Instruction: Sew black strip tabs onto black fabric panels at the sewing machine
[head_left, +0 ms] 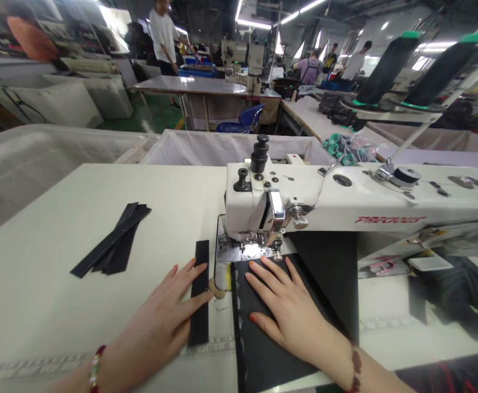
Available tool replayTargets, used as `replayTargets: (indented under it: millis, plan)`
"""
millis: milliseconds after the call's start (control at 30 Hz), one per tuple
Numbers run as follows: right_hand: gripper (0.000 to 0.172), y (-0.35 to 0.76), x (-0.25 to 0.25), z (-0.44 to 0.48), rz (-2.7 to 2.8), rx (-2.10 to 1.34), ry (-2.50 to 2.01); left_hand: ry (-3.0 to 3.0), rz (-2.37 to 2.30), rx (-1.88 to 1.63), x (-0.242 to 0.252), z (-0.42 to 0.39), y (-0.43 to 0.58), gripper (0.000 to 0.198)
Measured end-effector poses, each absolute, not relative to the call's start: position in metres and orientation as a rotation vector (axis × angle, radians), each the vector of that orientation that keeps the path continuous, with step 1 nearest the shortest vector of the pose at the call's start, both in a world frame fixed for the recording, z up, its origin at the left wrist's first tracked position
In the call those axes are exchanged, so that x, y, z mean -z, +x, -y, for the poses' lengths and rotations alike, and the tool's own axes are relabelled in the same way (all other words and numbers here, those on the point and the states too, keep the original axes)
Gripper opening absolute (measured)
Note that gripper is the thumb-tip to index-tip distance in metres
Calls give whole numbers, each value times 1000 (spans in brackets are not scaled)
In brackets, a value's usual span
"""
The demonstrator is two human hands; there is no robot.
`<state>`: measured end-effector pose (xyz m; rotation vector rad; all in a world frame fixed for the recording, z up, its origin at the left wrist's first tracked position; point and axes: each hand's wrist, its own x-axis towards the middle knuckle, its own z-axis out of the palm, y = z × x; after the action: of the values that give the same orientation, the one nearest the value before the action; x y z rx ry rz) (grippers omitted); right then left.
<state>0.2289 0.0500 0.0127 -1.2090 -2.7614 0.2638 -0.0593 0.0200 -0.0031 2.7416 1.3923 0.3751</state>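
Observation:
My left hand (173, 311) rests with spread fingers on a narrow black fabric strip (200, 322) that lies on the table left of the needle plate. A wide black fabric panel (263, 349) runs under the presser foot area of the white sewing machine (329, 191). Flat on that panel, just in front of the needle area, lies my right hand (283, 303), its fingers stretched out. Chalk-like pale marks show along the panel's left edge. Farther left on the tabletop (42, 305) is a small fanned pile of black strips (116, 240).
A printed ruler scale (29, 367) crosses the table near its front edge. Behind the table stands a white-lined bin (198, 147). Two black thread cones (390, 68) stand at upper right. Dark fabric (455, 289) lies right of the machine. Several people are in the background.

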Motion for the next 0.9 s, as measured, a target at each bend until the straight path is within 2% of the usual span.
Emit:
replayTargets:
  millis: [100,267,533,900]
  plan:
    - [56,229,-13,-50,2769,-262,-1205,2718,-1453,-365,7,-29,-59,57]
    - [55,228,-13,-50,2780,-259,-1215,2765,-1511,-360,10,-56,-62,35]
    - [54,228,-10,-42,2777,-217,-1248,3104,-1085,-493,-17,-34,-37,42]
    - [54,230,-11,-40,2834,-78,-1213,3062,-1111,-460,1,-17,1,38]
